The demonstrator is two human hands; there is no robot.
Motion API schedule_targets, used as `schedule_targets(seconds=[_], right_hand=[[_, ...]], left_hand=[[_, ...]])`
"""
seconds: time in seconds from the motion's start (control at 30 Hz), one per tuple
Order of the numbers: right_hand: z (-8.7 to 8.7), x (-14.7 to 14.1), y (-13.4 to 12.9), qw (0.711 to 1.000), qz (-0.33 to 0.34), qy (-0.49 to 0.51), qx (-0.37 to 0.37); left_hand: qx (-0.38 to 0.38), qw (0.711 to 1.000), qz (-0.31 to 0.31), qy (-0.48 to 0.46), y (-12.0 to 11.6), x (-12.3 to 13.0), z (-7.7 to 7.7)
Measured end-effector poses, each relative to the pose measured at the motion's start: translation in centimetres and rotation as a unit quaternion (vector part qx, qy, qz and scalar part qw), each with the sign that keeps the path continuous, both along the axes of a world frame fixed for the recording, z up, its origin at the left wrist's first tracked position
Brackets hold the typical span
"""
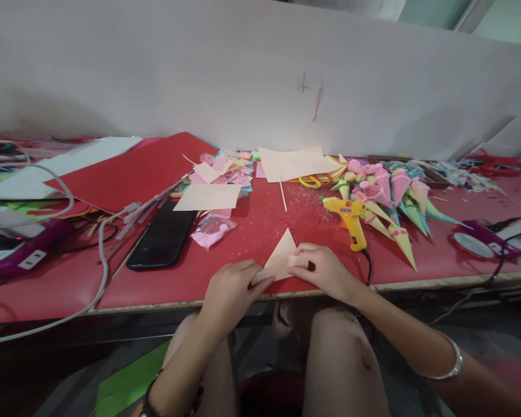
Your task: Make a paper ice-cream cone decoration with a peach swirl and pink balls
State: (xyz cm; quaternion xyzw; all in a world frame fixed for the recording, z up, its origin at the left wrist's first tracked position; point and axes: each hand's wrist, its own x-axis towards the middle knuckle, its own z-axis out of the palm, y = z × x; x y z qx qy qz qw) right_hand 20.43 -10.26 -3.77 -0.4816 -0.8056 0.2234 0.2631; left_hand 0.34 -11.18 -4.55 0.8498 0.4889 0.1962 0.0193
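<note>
A cream sheet of paper (pixel 281 259) lies at the table's front edge, its pointed corner facing away from me. My left hand (pixel 231 289) pinches the sheet's left corner between thumb and fingers. On the other side, my right hand (pixel 323 267) has its fingers closed on the right part, where the paper curls over. A thin pale stick (pixel 283 194) lies just beyond the sheet. The yellow glue gun (pixel 348 220) rests to the right of my right hand, its black cord running off the front edge.
Several small paper cones (pixel 402 234) in pink, yellow and blue lie at the right. Yellow-handled scissors (pixel 310 182) sit partly under cream paper (pixel 293 163). To the left are a black phone (pixel 162 237), a plastic packet (pixel 212 230), a red sheet (pixel 134 174) and a white cable (pixel 103 260).
</note>
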Motion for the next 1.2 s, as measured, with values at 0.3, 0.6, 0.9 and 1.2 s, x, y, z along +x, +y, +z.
schedule_targets(seconds=[0.3,0.6,0.9,1.2], right_hand=[[-0.2,1.0,-0.4,0.994,0.103,0.037,0.022],[-0.7,0.3,-0.9,0.998,0.045,0.039,0.026],[-0.6,-0.5,-0.5,0.997,-0.073,-0.004,-0.019],[-0.9,-0.4,-0.1,0.995,-0.078,-0.055,0.036]], left_hand=[[-0.038,0.981,-0.168,-0.089,0.7,-1.0,-0.2],[-0.018,0.989,-0.123,-0.074,0.5,-0.6,-0.4],[-0.058,0.995,-0.03,-0.07,0.5,-0.1,-0.2],[-0.041,0.999,0.01,0.009,0.9,-0.9,0.2]])
